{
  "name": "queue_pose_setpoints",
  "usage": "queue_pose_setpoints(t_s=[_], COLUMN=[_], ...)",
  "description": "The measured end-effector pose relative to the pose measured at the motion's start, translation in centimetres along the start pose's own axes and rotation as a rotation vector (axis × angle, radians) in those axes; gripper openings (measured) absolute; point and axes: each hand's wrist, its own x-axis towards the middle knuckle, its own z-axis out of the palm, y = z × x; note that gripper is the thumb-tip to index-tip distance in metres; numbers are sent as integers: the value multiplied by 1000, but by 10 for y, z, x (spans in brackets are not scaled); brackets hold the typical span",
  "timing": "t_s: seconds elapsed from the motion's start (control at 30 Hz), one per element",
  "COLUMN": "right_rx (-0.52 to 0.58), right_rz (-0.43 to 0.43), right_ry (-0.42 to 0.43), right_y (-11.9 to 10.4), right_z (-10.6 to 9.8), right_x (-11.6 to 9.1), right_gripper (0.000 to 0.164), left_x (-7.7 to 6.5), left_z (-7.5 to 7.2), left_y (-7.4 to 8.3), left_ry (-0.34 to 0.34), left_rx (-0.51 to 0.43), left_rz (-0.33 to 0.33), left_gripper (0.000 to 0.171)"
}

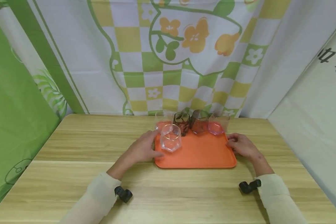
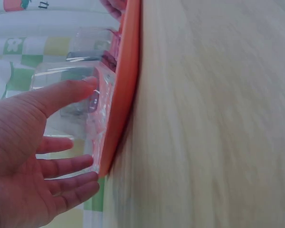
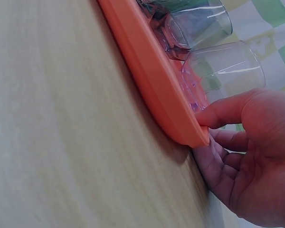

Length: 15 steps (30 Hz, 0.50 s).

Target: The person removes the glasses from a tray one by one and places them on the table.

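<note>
An orange tray [image 1: 204, 152] lies on the wooden table with several drinking glasses on it. At its left edge is my left hand [image 1: 145, 146], fingers spread and loosely extended, the thumb reaching over the rim beside a clear gold-rimmed glass [image 1: 170, 140]. My right hand [image 1: 242, 145] pinches the right rim, its thumb [image 3: 223, 111] on top and fingers underneath. Along the tray's back stand a clear glass [image 1: 163, 119], a dark patterned glass [image 1: 182, 123], a grey tinted glass [image 1: 200, 121] and a clear glass with a pinkish base [image 1: 218, 123].
The wooden table [image 1: 100, 140] reaches back to a checked, flowered curtain [image 1: 184, 77]. Green cloth [image 1: 16, 102] hangs at the left, and a white panel with dark writing [image 1: 319, 93] stands at the right. A small black camera is strapped on each wrist.
</note>
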Motion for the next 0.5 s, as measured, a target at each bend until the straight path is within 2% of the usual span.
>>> queue_pose_setpoints(t_s=[0.1,0.3,0.5], right_rx=[4,23,3], right_rz=[6,1,7], right_ry=[0,-21,-19], right_y=[0,2,2], right_z=[1,0,-1], right_x=[0,1,1], right_gripper=[43,44,45], left_x=[2,9,15], left_z=[2,9,15], left_y=[3,7,11], left_ry=[31,119,165], left_rx=[-57,-206,-309], left_rz=[5,38,64], left_gripper=[98,96,95])
